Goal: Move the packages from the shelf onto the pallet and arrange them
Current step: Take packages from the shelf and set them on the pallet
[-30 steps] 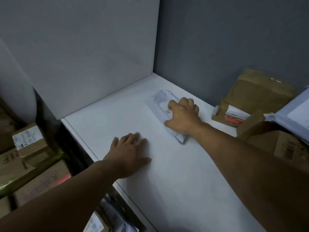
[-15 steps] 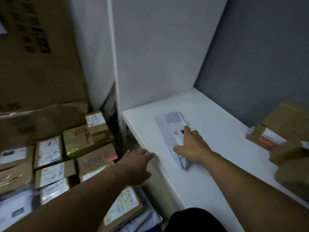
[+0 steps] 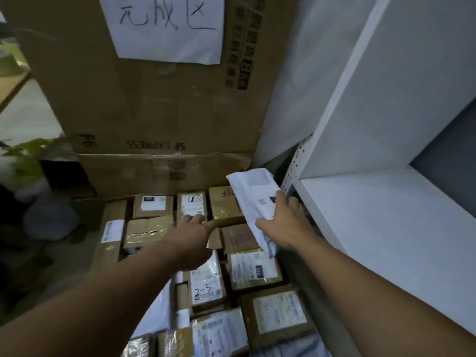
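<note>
Over rows of placed packages [image 3: 279, 314], right hand [image 3: 286, 228] gripped one unplaced white mailer [image 3: 253, 194]; left hand [image 3: 192, 238] hovered, fingers extended.

White plastic mailer [image 3: 253, 199] – creased; cardboard boxes [image 3: 152, 210] – glossy tape; shelf [image 3: 391, 228] matt.

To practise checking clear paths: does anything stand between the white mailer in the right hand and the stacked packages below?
Nothing visible. The right hand holds the white mailer in open air over the stacked packages; the left hand is beside it, not beneath.

"SF EXPRESS" on cardboard [image 3: 167, 112]; "完成区" on sheet [image 3: 167, 27]
</note>
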